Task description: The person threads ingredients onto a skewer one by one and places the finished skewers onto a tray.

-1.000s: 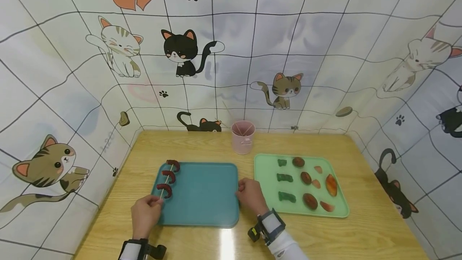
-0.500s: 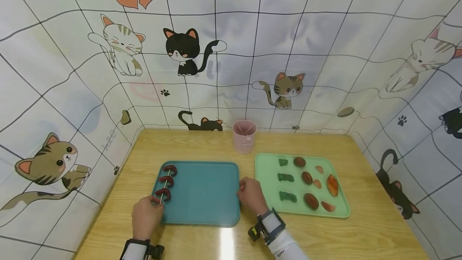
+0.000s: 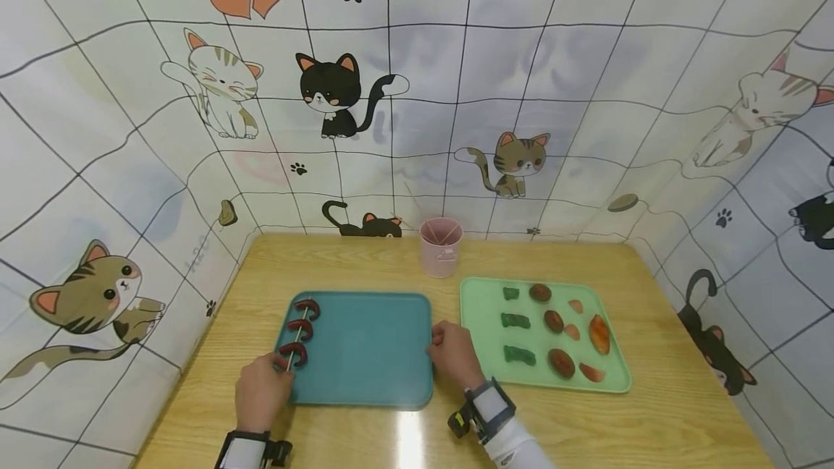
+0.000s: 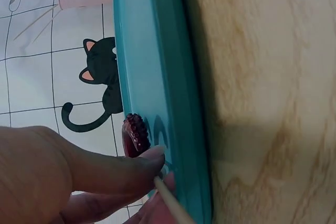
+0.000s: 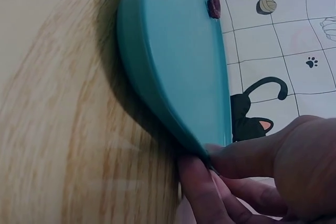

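Observation:
My left hand pinches the lower end of a thin wooden skewer between thumb and fingers, at the left edge of a teal tray. Threaded along that skewer are three dark red, curved pieces like octopus tentacles; suckers show on the nearest tentacle piece in the left wrist view. They lie along the tray's left side, at or just above its surface; I cannot tell which. On the opposite side, my right hand grips the tray's right rim, thumb on top and fingers outside and below.
Right of the teal tray, a light green tray carries green pieces, brown oval pieces, pinkish slices and an orange piece. A pink bucket with thin sticks stands behind, near the cat-patterned wall covering.
The skewer has shifted slightly left and towards me, and its tentacle pieces have turned a little. My left hand still holds it; the right hand stays on the tray rim.

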### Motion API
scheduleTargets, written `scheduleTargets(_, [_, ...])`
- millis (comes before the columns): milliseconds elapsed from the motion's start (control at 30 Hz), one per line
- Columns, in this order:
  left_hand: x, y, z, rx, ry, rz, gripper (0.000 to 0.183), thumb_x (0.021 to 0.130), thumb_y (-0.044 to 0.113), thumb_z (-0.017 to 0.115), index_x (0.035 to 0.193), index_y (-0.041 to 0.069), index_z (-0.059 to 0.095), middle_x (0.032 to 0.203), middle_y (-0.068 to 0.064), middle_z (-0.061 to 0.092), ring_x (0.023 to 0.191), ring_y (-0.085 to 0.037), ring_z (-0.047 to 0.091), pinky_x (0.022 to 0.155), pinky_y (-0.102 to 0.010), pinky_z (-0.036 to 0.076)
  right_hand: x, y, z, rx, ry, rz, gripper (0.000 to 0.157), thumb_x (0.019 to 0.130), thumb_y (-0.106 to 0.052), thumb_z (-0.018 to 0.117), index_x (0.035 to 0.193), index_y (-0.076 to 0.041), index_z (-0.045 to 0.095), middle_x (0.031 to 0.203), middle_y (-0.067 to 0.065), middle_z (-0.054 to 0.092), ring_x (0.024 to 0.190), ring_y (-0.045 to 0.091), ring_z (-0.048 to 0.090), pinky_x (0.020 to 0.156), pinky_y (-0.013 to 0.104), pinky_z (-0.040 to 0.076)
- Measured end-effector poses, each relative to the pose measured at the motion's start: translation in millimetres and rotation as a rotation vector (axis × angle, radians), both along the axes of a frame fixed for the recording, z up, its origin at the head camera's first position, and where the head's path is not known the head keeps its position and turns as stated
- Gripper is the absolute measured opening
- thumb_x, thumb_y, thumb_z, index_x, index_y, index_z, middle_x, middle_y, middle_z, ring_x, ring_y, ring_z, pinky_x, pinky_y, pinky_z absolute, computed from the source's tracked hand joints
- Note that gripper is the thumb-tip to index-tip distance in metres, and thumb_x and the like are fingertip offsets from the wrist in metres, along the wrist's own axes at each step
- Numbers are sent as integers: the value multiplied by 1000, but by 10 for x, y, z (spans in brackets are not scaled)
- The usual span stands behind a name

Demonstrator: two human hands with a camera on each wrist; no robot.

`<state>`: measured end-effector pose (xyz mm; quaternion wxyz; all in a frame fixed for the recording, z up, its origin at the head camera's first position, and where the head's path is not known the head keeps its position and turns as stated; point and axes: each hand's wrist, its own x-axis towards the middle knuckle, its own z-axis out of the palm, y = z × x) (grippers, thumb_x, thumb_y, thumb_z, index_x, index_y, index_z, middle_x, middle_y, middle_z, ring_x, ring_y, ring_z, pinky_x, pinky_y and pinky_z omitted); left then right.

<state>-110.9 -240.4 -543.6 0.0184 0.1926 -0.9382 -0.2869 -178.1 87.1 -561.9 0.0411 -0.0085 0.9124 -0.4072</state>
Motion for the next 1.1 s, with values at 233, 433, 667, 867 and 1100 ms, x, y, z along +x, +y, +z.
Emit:
scheduleTargets(233, [-15, 7, 27, 1, -55, -12, 24, 84, 8, 75, 102, -7, 70, 76, -13, 69, 61, -23, 60, 49, -31, 39, 26, 40, -22, -24, 0, 25, 29, 89, -7, 72, 116, 2, 68, 94, 8, 70, 85, 17, 65, 72, 32, 56])
scheduleTargets(433, [-25, 14, 32, 6, -65, -18, 26, 85, 10, 76, 103, -7, 69, 89, -24, 73, 65, -26, 63, 50, -33, 41, 27, 92, -28, -53, -15, 50, 30, 90, -8, 75, 118, 0, 67, 96, 7, 70, 88, 18, 66, 76, 33, 57])
scheduleTargets(667, [-19, 21, 35, 16, -65, -14, 29, 87, 15, 75, 104, -8, 68, 89, -24, 72, 65, -26, 61, 51, -33, 40, 21, 145, -42, -76, -28, 83, 33, 91, -12, 75, 120, 0, 66, 99, 7, 70, 88, 17, 67, 76, 32, 57])
scheduleTargets(867, [-7, 58, 67, -12, 18, -4, 37, 86, 20, 78, 106, -10, 68, 86, -22, 69, 66, -27, 63, 49, -35, 43, 5, 208, -13, -91, 12, 113, 31, 93, -18, 74, 118, -2, 68, 97, 5, 70, 86, 14, 66, 76, 32, 56])
scheduleTargets(1100, [-110, 241, 186, 53, 183, 1, 45, 85, 25, 83, 114, -7, 68, 98, -24, 68, 82, -32, 66, 59, -37, 47, -106, 376, 136, -131, 103, 69, 29, 96, -18, 72, 121, -3, 69, 99, 4, 72, 90, 15, 69, 81, 34, 57])
